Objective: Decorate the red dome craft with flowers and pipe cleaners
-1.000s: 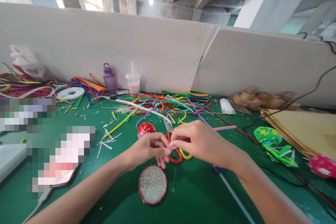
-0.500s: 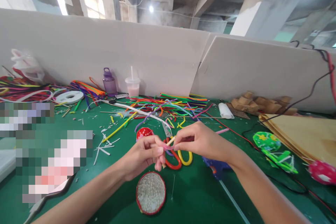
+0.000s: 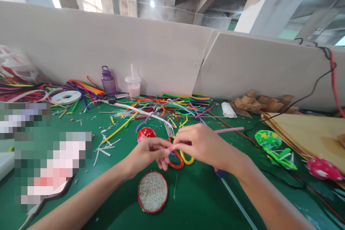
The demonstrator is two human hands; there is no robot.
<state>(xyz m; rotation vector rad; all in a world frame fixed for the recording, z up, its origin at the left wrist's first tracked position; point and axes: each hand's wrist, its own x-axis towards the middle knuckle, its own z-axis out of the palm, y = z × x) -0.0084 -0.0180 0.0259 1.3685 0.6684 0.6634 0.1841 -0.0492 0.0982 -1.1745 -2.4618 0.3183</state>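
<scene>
My left hand (image 3: 149,152) and my right hand (image 3: 202,144) meet above the green table (image 3: 199,201), fingertips pinched together on a pink pipe cleaner (image 3: 229,129) that trails off to the right. Scissors (image 3: 176,154) with one red and one yellow handle lie on the table just beneath the fingers. A round pad covered in white beads with a red rim (image 3: 152,192) lies in front of my hands. A small red dome-shaped piece (image 3: 145,133) sits just behind my left hand.
A heap of coloured pipe cleaners (image 3: 172,106) lies behind the hands. A purple bottle (image 3: 108,81) and a pink drink cup (image 3: 133,85) stand by the white partition. A tape roll (image 3: 66,97), green craft pieces (image 3: 275,147), brown paper sheets (image 3: 309,133) and black cables (image 3: 285,183) surround the work spot.
The hands stayed together on the pink pipe cleaner, parting slightly half a second ago and closing again now. The view shifted a little.
</scene>
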